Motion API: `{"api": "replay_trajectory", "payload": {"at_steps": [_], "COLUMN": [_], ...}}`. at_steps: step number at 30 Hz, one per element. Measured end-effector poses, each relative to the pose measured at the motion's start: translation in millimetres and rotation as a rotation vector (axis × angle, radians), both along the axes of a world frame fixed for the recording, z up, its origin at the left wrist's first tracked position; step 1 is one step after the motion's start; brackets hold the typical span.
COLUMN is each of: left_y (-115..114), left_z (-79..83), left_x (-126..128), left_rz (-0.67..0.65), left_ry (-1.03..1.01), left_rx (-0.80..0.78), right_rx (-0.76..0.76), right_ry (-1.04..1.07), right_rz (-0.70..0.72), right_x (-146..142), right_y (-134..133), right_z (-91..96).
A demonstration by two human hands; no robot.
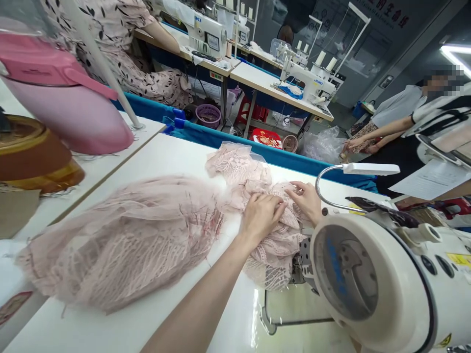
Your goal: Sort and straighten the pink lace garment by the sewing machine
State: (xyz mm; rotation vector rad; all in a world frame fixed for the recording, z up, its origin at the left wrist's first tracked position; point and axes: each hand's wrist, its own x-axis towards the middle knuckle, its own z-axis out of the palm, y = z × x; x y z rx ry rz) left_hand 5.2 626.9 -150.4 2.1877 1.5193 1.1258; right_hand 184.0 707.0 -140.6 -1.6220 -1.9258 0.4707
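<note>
Pale pink lace fabric (272, 255) lies bunched on the white table, its near part beside the needle area of a sewing machine (371, 274). My left hand (259, 218) rests on this lace with its fingers curled, gripping a fold. Just to the right, my right hand (308, 200) pinches the same lace between thumb and fingers behind the machine head. The fingertips of both hands are partly hidden in the folds. Left of my forearm, a large heap of sheer pink tulle and lace (125, 240) spreads over the table, with loose dark and reddish threads at its right end.
A bendy lamp (371, 169) arches behind the machine. Far left stand a pink-lidded container (69, 98) and a brown tape roll (33, 152). Blue cloth (228, 144) runs along the table's far edge. Beyond are other sewing machines (307, 78), a seated person and another at right.
</note>
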Motion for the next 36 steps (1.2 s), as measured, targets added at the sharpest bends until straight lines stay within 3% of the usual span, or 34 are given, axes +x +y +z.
{"api": "replay_trajectory", "payload": {"at_steps": [4, 9, 14, 20, 23, 26, 29, 36], "left_y": [0.3, 2.8, 1.7, 2.5, 15.0, 28.0, 33.5, 40.5], "left_z": [0.2, -2.2, -3.6, 13.5, 28.1, 32.0, 23.1, 0.9], "left_x": [-0.3, -1.4, -2.5, 6.2, 10.0, 10.8, 10.8, 10.5], "left_rz": [0.001, 0.004, 0.033, 0.196, 0.203, 0.066, -0.022, -0.064], "left_ry": [-0.013, -0.018, -0.028, -0.038, -0.261, -0.589, -0.712, -0.909], "left_rx": [-0.001, -0.004, -0.016, -0.009, -0.079, -0.227, -0.270, -0.305], "right_rx": [0.053, -0.077, -0.157, -0.216, -0.227, -0.216, -0.219, -0.271], "right_ry": [0.023, 0.119, 0.264, 0.446, 0.520, 0.574, 0.597, 0.717], "right_rz": [0.105, 0.255, 0.247, 0.242, 0.253, 0.260, 0.265, 0.260], "right_x": [-2.2, -10.6, -18.2, -23.0, -21.8, -18.4, -16.2, -17.6], "right_y": [5.8, 22.0, 33.1, 14.8, 7.5, 7.9, 10.9, 13.4], "right_z": [1.9, 0.3, -2.0, 29.0, 47.4, 55.2, 53.8, 42.3]}}
